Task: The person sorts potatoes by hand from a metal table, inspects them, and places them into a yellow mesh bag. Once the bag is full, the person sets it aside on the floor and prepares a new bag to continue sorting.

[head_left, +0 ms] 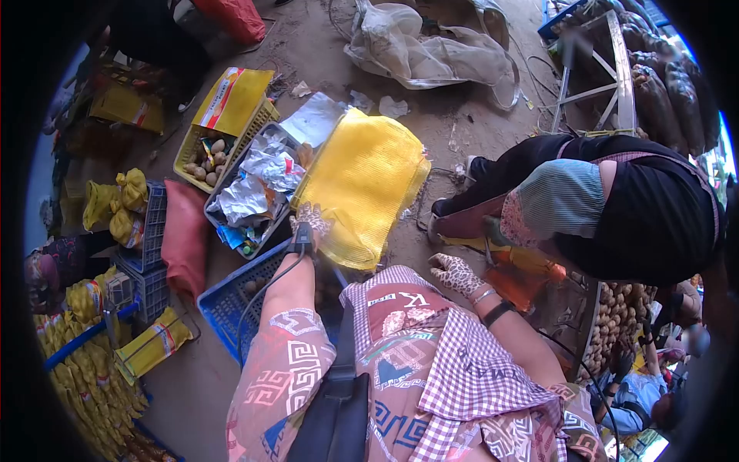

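My left hand, in a leopard-print glove, lies on the near left edge of a stack of yellow mesh bags, fingers stretched out over it. The stack rests beside a crate holding crumpled silver wrapping. My right hand, gloved the same way, hangs in front of my checked apron. Its fingers are loosely bent and apart, with nothing seen in them. Below my left forearm stands a blue plastic crate, partly covered by my arm; its contents are hard to make out.
A yellow crate of potatoes, partly covered by a yellow bag, stands at the upper left. To the right a person bends over an orange mesh bag. A white sack lies on the ground ahead. Filled yellow bags line the lower left.
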Action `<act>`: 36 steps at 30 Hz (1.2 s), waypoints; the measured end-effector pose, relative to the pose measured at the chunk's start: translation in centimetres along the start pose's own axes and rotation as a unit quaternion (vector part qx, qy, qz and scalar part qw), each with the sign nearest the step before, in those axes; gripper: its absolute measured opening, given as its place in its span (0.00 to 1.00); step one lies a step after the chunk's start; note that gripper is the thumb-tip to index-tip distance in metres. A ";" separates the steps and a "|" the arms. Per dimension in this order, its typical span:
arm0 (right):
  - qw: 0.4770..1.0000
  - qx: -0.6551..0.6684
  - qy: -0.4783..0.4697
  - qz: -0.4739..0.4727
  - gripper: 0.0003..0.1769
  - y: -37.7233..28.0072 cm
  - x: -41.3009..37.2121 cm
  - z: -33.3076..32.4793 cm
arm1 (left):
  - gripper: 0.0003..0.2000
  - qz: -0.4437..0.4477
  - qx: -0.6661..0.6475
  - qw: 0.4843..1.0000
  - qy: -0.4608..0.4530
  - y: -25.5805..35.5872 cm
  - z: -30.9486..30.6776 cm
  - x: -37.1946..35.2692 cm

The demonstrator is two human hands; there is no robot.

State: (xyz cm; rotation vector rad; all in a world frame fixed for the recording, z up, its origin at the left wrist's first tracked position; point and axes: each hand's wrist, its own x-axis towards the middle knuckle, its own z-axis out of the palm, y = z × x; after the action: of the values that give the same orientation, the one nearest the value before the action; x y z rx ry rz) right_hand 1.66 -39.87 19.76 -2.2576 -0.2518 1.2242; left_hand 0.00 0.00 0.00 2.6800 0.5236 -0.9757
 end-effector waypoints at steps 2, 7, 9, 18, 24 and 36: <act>0.999 0.046 0.013 0.002 0.17 0.6 -1.5 -0.2 | 0.39 -0.013 0.016 0.994 -0.108 1.0 -2.3 -2.0; 0.994 0.028 0.106 -0.018 0.18 5.8 -2.4 -0.4 | 0.38 0.055 -0.092 0.994 0.016 1.6 -8.9 -3.8; 0.991 0.022 0.130 0.002 0.18 8.1 -4.4 0.7 | 0.37 0.085 -0.064 0.992 0.072 2.5 -10.6 -7.2; 0.991 -0.073 0.069 0.092 0.22 16.6 -18.5 4.2 | 0.23 0.153 0.185 0.969 -0.061 4.4 -5.1 -9.1; 0.925 0.176 0.289 0.170 0.20 21.8 -24.5 9.7 | 0.21 0.210 0.000 0.944 0.255 7.8 -5.5 -8.8; 0.793 0.351 0.342 0.362 0.20 30.3 -34.4 37.3 | 0.17 0.494 0.115 0.845 -0.168 38.0 2.7 -33.5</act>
State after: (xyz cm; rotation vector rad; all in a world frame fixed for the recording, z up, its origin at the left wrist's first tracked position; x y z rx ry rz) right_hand -51.28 -64.91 11.54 -1.9364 1.2362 0.5283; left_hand -9.83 -43.73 23.84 2.3078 -1.0117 -1.1152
